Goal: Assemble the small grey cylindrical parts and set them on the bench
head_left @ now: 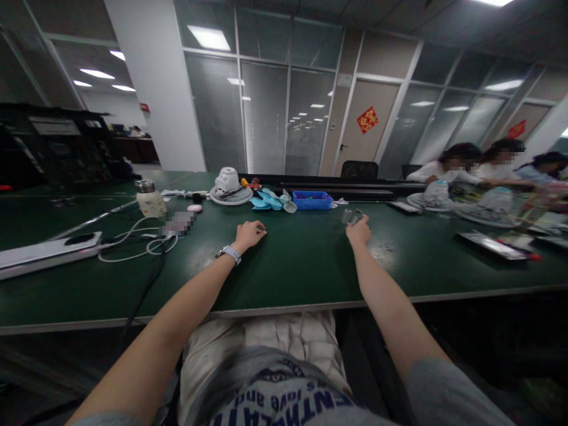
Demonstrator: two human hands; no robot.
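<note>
Metal cylinders (347, 216) at our right hand (359, 232), right on the surface (293, 260).
We seem mid-grasp, its curled fingers' pinch unclear; lifting needs firm hold. Our left hand (249, 235) curls, apparently empty.

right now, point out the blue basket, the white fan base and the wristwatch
blue basket (312, 205), head view, on its front wall
white fan base (228, 183), head view, on its rounded housing
wristwatch (231, 254), head view, on its band

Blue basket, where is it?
In the head view, the blue basket sits far across the green table, just right of the light-blue fan blades.
</note>
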